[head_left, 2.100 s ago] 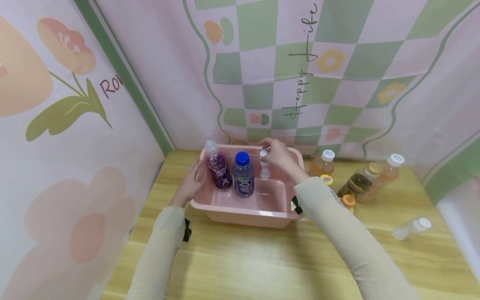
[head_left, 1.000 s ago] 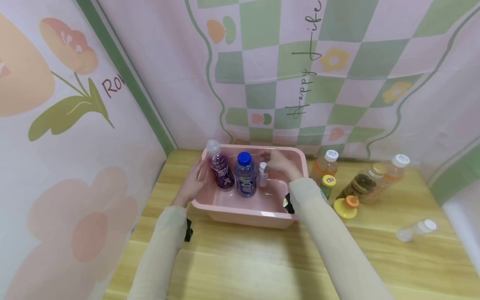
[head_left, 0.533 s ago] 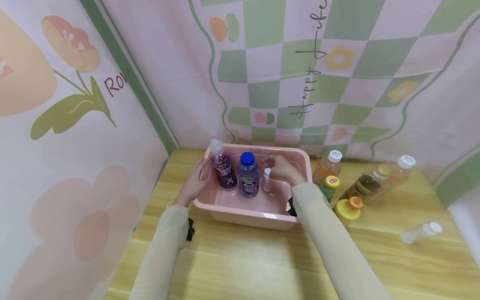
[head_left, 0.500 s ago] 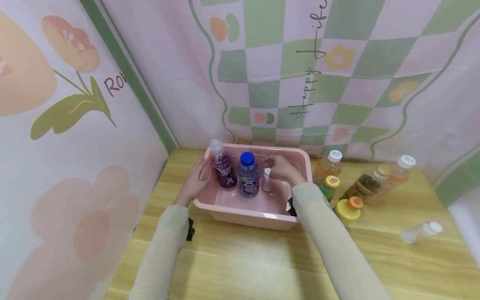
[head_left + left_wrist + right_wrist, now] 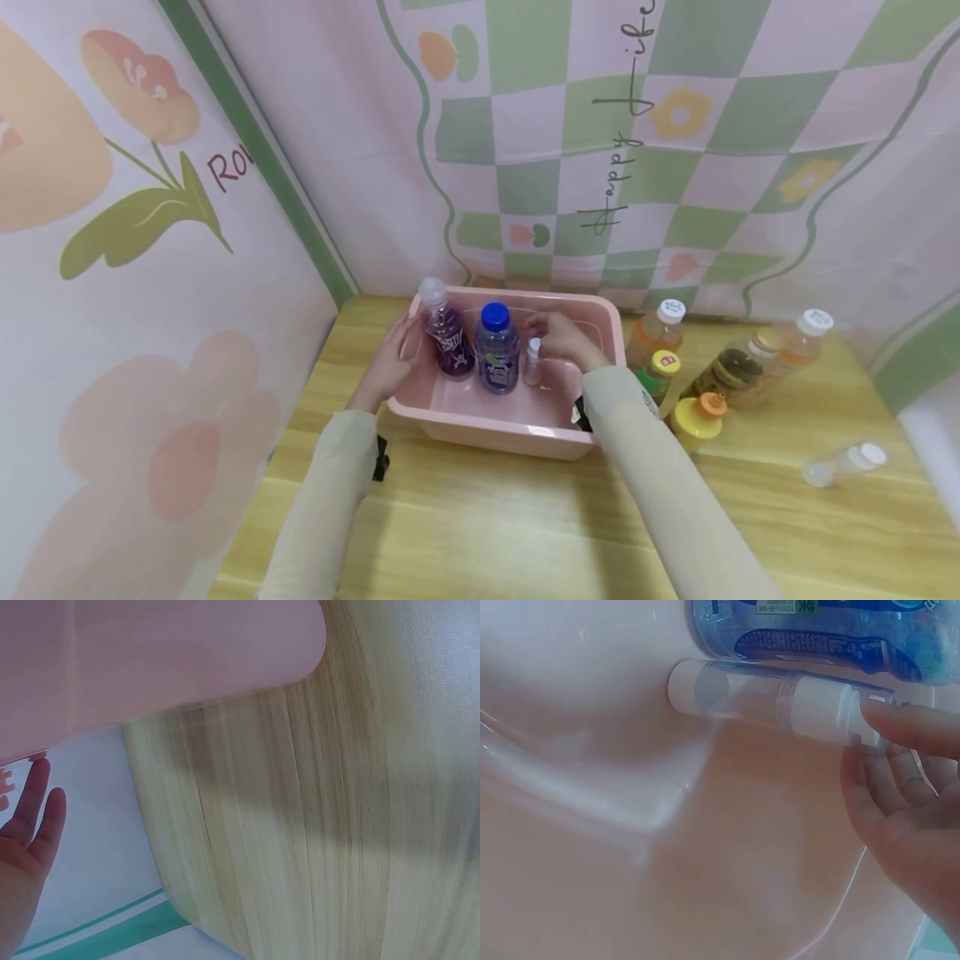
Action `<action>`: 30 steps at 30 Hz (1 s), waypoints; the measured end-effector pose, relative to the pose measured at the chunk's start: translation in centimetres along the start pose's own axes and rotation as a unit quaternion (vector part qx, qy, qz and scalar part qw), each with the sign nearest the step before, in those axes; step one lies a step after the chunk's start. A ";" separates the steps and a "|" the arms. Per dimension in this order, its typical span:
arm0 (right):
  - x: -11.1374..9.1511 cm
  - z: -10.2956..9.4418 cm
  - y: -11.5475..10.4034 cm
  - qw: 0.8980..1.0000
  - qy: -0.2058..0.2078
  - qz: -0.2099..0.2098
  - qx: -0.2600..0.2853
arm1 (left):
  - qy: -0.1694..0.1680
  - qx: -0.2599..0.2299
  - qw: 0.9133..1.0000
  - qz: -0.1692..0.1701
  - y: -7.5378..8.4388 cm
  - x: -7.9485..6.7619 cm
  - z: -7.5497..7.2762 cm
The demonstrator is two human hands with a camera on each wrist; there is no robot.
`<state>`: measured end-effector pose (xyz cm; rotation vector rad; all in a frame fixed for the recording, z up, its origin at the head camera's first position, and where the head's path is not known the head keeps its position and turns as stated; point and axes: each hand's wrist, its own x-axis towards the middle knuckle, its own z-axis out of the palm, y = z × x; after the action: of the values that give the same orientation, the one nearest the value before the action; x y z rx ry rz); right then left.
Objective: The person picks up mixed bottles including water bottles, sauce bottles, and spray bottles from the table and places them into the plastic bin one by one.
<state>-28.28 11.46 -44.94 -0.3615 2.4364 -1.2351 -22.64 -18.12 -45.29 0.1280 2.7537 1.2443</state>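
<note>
— Checked green cloth (image 5: 525, 192) hangs at the back, a pale wooden surface (image 5: 480, 525) spreads out in front, and on it sits our pink tub (image 5: 495, 440)!

— And what about the hands?

— Right hand (image 5: 922, 787) first: thumb and fingers pinch the white cap of a small clear bottle (image 5: 754, 697), about upright inside the tub, just beside the blue-capped bottle (image 5: 497, 362).

— Left hand (image 5: 385, 367)?

— Fingers out straight against the tub's left end, no bottle in its grasp. Nearest to it, inside the tub, leans the purple drink bottle (image 5: 448, 337).

— Now the crowd on the right!

— Outside the tub: an orange drink (image 5: 651, 340), a yellow-capped bottle (image 5: 655, 385), a squat yellow bottle (image 5: 696, 419) with an orange top, a dark drink (image 5: 729, 371) and a second orange drink (image 5: 801, 350) behind it.

— Far right?

— Another little clear bottle (image 5: 840, 465), well apart; standing or lying, I can't tell.
</note>
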 end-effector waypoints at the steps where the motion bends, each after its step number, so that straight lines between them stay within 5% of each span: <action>1: 0.0 0.0 0.0 1.000 0.000 0.000 0.001 | 0.000 -0.001 1.000 0.000 0.0 0.0 0.0; 30: 0.1 0.1 0.1 0.999 -0.018 -0.002 0.026 | -0.006 0.004 1.000 -0.016 0.0 0.0 0.1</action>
<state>-28.31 11.42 -45.12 -0.3700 2.3699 -1.2813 -22.62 -18.12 -45.36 0.0899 2.7391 1.2217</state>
